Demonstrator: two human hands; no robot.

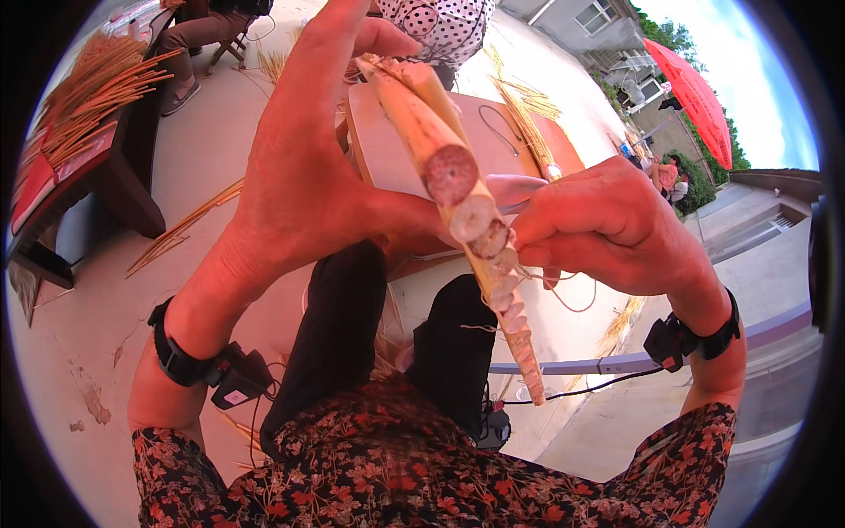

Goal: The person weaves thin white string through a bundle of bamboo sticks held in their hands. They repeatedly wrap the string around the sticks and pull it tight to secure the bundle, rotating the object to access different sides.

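Note:
A row of pale cut stalks (475,217), laid side by side with their round cut ends facing me, slants across the middle of the view. My left hand (304,167) is around its upper left side, fingers curled over the far end and thumb against the row. Closed in a pinch, my right hand (607,224) touches the row's right edge. A thin thread (588,306) loops out below its fingertips, though what lies between them is mostly hidden. Another bit of thread sticks out at the row's lower left.
Beyond my hands stands a small table (396,158) with a bundle of stalks (524,128) and a bent wire or cord (497,128). A dark bench (132,167) at left bears many stalks (106,97). People sit farther off, near a red umbrella (695,97).

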